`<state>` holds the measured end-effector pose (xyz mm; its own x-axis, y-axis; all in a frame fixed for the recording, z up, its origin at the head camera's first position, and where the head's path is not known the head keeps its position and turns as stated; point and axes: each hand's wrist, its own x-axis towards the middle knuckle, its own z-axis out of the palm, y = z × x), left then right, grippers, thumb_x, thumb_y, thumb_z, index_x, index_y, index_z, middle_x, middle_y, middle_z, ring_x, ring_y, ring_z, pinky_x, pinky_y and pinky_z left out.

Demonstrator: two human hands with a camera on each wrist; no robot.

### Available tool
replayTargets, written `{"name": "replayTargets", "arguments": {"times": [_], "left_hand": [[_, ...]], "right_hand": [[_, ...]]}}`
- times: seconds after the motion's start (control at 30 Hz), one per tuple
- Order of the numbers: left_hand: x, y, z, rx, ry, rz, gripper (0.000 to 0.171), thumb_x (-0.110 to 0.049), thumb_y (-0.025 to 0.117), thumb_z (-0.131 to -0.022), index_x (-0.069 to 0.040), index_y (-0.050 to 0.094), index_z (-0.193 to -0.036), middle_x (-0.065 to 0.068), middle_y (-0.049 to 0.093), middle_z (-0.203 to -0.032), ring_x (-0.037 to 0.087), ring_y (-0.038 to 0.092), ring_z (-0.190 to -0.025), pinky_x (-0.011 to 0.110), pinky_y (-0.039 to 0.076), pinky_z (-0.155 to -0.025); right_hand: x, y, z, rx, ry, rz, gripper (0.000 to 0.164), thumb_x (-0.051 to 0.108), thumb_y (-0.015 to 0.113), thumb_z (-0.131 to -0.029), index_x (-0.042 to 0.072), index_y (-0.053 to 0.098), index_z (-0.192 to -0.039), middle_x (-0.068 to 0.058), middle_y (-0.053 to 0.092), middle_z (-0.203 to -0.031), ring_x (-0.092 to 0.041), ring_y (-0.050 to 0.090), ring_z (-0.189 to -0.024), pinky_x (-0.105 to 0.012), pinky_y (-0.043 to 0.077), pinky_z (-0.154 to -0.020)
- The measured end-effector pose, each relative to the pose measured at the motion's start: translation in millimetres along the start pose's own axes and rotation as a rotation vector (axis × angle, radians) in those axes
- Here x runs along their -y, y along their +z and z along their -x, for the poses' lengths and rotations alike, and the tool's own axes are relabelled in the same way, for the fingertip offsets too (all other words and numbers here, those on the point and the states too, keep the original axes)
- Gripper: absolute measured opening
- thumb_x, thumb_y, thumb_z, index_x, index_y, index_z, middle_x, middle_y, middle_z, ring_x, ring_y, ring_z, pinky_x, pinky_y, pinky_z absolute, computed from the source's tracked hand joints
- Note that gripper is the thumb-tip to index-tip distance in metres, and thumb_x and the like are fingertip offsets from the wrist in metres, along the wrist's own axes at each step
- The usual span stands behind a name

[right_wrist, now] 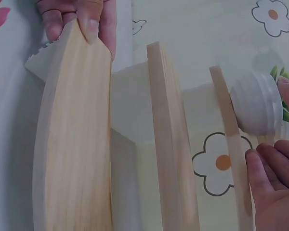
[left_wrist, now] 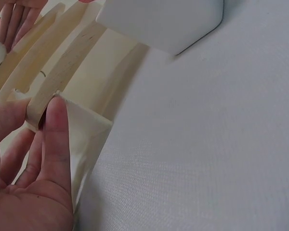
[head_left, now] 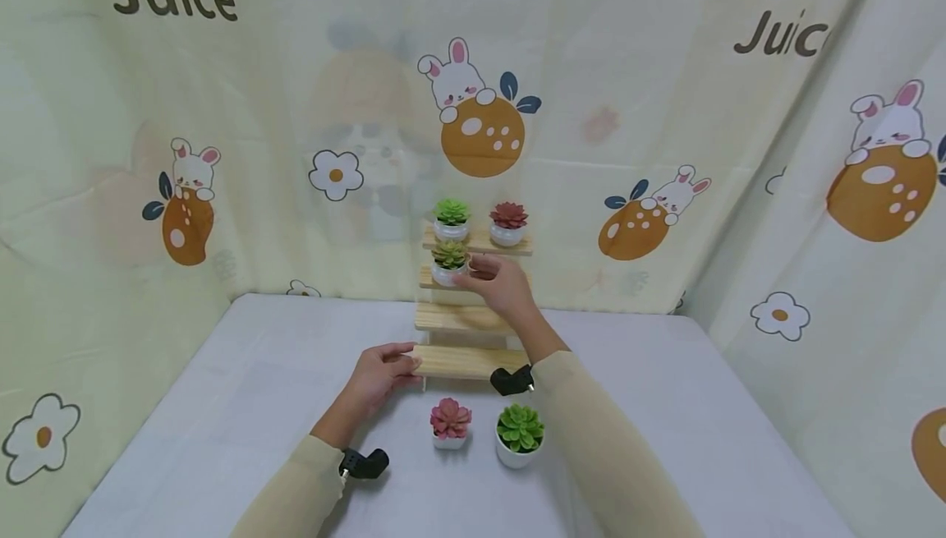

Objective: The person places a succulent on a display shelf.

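Note:
A tiered wooden stand (head_left: pixel 473 361) rises at the table's middle. My left hand (head_left: pixel 378 375) pinches the left end of its lowest step between thumb and fingers, as the left wrist view also shows. At the second step from the top, my right hand (head_left: pixel 504 285) holds a yellow-green succulent in a white pot (head_left: pixel 448 273) from its right side. That pot (right_wrist: pixel 256 103) is against the step in the right wrist view, with part of the grip cut off by the frame edge. The right hand's lower fingers (right_wrist: pixel 260 175) lie near the step's edge.
On the top step stand a bright green potted succulent (head_left: pixel 452 220) and a dark red one (head_left: pixel 508 224). A pink potted succulent (head_left: pixel 450 423) and a green one (head_left: pixel 520 433) stand on the white tablecloth (head_left: pixel 244 406) before the stand. Behind hangs a printed curtain (head_left: pixel 281 94).

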<state>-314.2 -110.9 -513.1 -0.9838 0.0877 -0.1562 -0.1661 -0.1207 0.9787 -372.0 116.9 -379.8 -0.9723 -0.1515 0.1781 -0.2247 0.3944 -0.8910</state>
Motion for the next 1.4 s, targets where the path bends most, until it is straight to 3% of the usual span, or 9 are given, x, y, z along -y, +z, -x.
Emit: {"name": "replayTargets", "arguments": {"times": [0.37, 0.57, 0.8, 1.0, 1.27, 1.4], "left_hand": [[0.9, -0.7, -0.3, -0.010, -0.001, 0.006, 0.039, 0.001, 0.068, -0.095, 0.005, 0.062, -0.134, 0.021, 0.070, -0.114, 0.019, 0.071, -0.086, 0.033, 0.066, -0.081], [-1.3, 0.5, 0.4, -0.003, -0.012, 0.004, 0.041, 0.000, 0.068, -0.096, 0.005, 0.061, -0.136, 0.021, 0.069, -0.116, 0.018, 0.071, -0.087, 0.031, 0.065, -0.081], [-0.9, 0.3, 0.1, -0.004, -0.016, 0.002, 0.040, 0.000, 0.069, -0.095, 0.004, 0.062, -0.134, 0.021, 0.070, -0.115, 0.019, 0.071, -0.086, 0.033, 0.066, -0.081], [1.4, -0.6, -1.1, 0.000, -0.017, 0.009, 0.040, 0.001, 0.068, -0.095, 0.005, 0.062, -0.134, 0.021, 0.070, -0.114, 0.019, 0.071, -0.086, 0.032, 0.066, -0.080], [0.9, -0.9, 0.1, 0.002, -0.009, 0.012, 0.040, 0.001, 0.068, -0.095, 0.005, 0.062, -0.134, 0.020, 0.071, -0.112, 0.019, 0.071, -0.086, 0.031, 0.066, -0.079], [0.8, -0.9, 0.2, 0.006, -0.001, 0.017, 0.039, 0.002, 0.067, -0.095, 0.006, 0.062, -0.134, 0.019, 0.071, -0.110, 0.018, 0.071, -0.084, 0.031, 0.066, -0.078]], "right_hand": [[-5, -21, 25, 0.041, 0.006, -0.075, 0.060, 0.035, 0.082, -0.088, 0.004, 0.063, -0.137, -0.013, 0.067, -0.137, -0.028, 0.064, -0.127, -0.046, 0.055, -0.106], [-11, -35, 42, 0.038, 0.003, -0.108, 0.057, 0.036, 0.082, -0.088, 0.009, 0.065, -0.136, -0.011, 0.067, -0.137, -0.026, 0.064, -0.127, -0.043, 0.056, -0.106], [-21, -49, 68, 0.012, 0.000, -0.118, 0.059, 0.038, 0.082, -0.088, 0.008, 0.065, -0.136, -0.010, 0.069, -0.134, -0.024, 0.066, -0.123, -0.029, 0.060, -0.098], [-44, -52, 95, -0.019, -0.058, -0.115, 0.050, 0.032, 0.082, -0.088, 0.008, 0.069, -0.131, -0.015, 0.070, -0.131, -0.028, 0.068, -0.120, -0.018, 0.059, -0.092], [-68, -48, 135, 0.016, -0.142, -0.085, 0.048, 0.021, 0.082, -0.088, 0.005, 0.068, -0.130, -0.014, 0.069, -0.132, -0.034, 0.063, -0.126, -0.025, 0.055, -0.106], [-76, -47, 151, 0.047, -0.119, -0.090, 0.051, 0.020, 0.083, -0.087, 0.004, 0.066, -0.132, -0.017, 0.065, -0.137, -0.032, 0.060, -0.130, -0.027, 0.052, -0.109]]}}
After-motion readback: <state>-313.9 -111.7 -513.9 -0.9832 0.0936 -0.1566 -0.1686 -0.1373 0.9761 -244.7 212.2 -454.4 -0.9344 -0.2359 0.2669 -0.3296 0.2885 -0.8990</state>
